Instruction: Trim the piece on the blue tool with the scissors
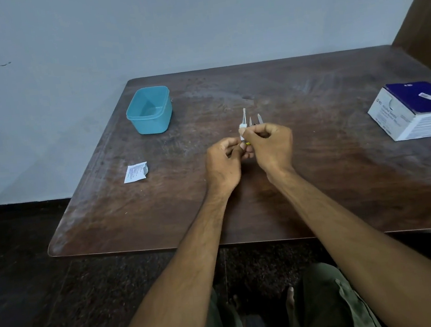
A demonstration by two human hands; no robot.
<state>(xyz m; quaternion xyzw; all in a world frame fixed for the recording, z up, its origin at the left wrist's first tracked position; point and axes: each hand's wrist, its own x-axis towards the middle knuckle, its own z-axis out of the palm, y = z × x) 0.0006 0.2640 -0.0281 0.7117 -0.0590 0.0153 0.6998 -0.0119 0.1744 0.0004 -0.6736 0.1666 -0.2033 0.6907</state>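
With my left grip curled round the multi-tool and my right grip pinching a white swab on its blade mid-surface, I judged a slip could nick fingers.

1. A teal plastic tub stands open on the far left of the brown wooden table.
2. A torn white sachet with small print lies flat near the table's left edge.
3. A blue-and-white carton sits at the right edge.
4. A pale wall rises behind the table.
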